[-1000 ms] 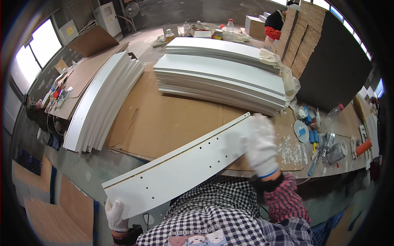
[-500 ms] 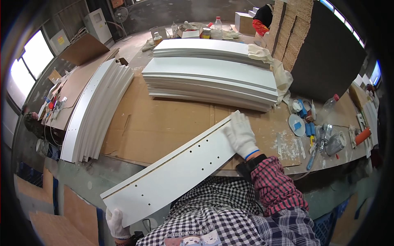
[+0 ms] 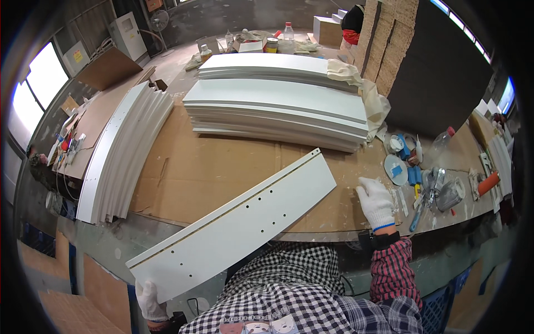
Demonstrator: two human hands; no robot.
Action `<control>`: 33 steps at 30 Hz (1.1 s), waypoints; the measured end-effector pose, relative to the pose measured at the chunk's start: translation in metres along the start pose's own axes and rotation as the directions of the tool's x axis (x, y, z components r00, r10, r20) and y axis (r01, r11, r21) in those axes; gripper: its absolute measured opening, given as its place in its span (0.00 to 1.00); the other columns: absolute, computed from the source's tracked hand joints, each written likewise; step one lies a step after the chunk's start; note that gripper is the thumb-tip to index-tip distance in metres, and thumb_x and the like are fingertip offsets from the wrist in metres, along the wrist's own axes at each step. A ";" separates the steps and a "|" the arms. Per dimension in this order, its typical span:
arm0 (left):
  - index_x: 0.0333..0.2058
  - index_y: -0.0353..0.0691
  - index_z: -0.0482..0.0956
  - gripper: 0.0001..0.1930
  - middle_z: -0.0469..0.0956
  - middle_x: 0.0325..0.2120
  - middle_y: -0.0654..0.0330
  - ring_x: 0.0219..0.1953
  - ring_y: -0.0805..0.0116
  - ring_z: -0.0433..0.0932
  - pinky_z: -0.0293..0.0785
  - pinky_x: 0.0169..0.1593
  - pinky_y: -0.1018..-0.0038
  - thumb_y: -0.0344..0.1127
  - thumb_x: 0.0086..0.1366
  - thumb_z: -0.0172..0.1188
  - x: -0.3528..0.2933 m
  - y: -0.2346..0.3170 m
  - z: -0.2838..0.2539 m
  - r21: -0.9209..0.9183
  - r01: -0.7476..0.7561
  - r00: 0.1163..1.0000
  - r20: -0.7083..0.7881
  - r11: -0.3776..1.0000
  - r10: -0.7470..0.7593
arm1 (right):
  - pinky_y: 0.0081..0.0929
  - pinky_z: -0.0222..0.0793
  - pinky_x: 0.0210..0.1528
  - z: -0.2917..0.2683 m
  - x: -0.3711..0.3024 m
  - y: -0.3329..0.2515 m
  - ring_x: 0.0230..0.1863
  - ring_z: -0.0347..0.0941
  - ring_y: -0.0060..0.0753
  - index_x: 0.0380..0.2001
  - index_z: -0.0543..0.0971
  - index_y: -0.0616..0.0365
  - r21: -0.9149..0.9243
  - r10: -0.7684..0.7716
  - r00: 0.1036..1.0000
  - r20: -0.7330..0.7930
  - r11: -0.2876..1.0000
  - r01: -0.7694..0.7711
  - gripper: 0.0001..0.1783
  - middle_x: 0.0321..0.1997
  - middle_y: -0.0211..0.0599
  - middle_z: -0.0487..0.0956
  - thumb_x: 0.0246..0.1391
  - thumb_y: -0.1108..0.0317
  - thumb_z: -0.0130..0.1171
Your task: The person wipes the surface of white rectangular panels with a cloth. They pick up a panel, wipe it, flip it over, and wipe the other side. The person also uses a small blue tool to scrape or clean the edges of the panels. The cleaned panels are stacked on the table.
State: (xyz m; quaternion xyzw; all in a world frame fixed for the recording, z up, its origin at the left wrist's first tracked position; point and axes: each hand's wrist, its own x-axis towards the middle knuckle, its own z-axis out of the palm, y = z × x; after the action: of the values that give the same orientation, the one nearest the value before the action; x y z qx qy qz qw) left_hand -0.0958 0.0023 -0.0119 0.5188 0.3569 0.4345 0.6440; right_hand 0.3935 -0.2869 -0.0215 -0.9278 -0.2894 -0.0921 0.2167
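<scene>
A long white board with a groove along one edge and several small dark holes slants across the table's front edge. My left hand, in a white glove, grips its lower left end. The board's far end rests over the cardboard. My right hand, also gloved, is off the board, to the right of it and low over the tabletop. Its fingers are partly spread, and I see nothing held in them. A thin flat metal blade lies just right of that hand.
Stacked white boards stand at the back of the cardboard, with another stack at the left. Scrapers, a plastic bottle and a white disc lie at the right. A dark panel rises behind them.
My right hand has let go of the board's far end and moved right and down to the tabletop beside the blades. My left hand still grips the near end.
</scene>
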 end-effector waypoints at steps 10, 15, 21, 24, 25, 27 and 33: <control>0.60 0.39 0.62 0.26 0.73 0.47 0.47 0.44 0.54 0.75 0.72 0.49 0.64 0.39 0.66 0.57 -0.009 -0.006 -0.046 0.139 0.137 0.991 -0.017 0.981 -0.136 | 0.40 0.70 0.46 -0.028 -0.006 0.070 0.43 0.76 0.50 0.37 0.81 0.54 -0.007 0.250 0.966 -0.066 0.968 -0.251 0.14 0.38 0.46 0.81 0.54 0.59 0.56; 0.58 0.35 0.64 0.24 0.73 0.47 0.53 0.44 0.66 0.74 0.72 0.45 0.71 0.44 0.70 0.51 0.002 0.004 -0.023 0.209 0.228 0.974 -0.066 0.951 -0.218 | 0.38 0.70 0.48 -0.051 -0.014 0.136 0.44 0.76 0.50 0.39 0.82 0.54 -0.039 0.471 0.881 -0.041 0.881 -0.472 0.16 0.40 0.47 0.81 0.54 0.56 0.55; 0.58 0.35 0.64 0.24 0.72 0.49 0.51 0.47 0.63 0.74 0.71 0.48 0.70 0.43 0.70 0.52 0.006 0.013 -0.015 0.211 0.205 0.979 -0.050 0.956 -0.199 | 0.38 0.68 0.53 -0.040 0.033 0.151 0.51 0.75 0.48 0.49 0.77 0.59 0.205 0.634 0.772 0.055 0.749 -0.630 0.27 0.48 0.52 0.78 0.52 0.51 0.57; 0.59 0.35 0.63 0.25 0.71 0.51 0.51 0.50 0.63 0.73 0.70 0.51 0.70 0.43 0.69 0.52 0.004 0.017 -0.013 0.254 0.200 0.980 -0.049 0.946 -0.194 | 0.39 0.66 0.56 -0.027 0.051 0.144 0.55 0.71 0.52 0.56 0.72 0.57 0.012 0.612 0.790 -0.034 0.791 -0.612 0.34 0.53 0.55 0.75 0.48 0.50 0.60; 0.60 0.35 0.62 0.26 0.70 0.53 0.51 0.51 0.63 0.72 0.69 0.52 0.69 0.43 0.69 0.52 0.002 0.019 -0.010 0.231 0.191 0.981 -0.031 0.954 -0.189 | 0.40 0.66 0.55 -0.022 0.055 0.143 0.55 0.71 0.53 0.57 0.71 0.58 0.002 0.603 0.797 -0.018 0.798 -0.603 0.35 0.53 0.55 0.75 0.47 0.51 0.61; 0.62 0.36 0.60 0.27 0.68 0.55 0.51 0.54 0.63 0.70 0.68 0.56 0.67 0.43 0.69 0.52 -0.006 0.025 -0.004 0.186 0.175 0.984 -0.006 0.967 -0.177 | 0.41 0.66 0.55 -0.011 0.064 0.135 0.55 0.71 0.55 0.58 0.68 0.61 -0.018 0.578 0.816 0.022 0.816 -0.578 0.39 0.53 0.56 0.75 0.45 0.51 0.62; 0.56 0.31 0.64 0.28 0.74 0.48 0.51 0.47 0.59 0.77 0.75 0.50 0.65 0.42 0.63 0.60 0.013 0.010 -0.005 0.039 0.079 0.997 0.017 0.996 -0.079 | 0.41 0.68 0.50 -0.006 0.053 0.154 0.49 0.73 0.57 0.53 0.71 0.64 0.206 0.559 0.826 0.070 0.802 -0.561 0.35 0.47 0.58 0.77 0.41 0.56 0.65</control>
State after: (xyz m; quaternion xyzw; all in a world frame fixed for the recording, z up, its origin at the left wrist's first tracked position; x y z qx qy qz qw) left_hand -0.0974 0.0165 -0.0035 0.5207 0.3794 0.3969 0.6538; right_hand 0.5254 -0.3774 -0.0545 -0.9427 -0.0117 0.0107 0.3333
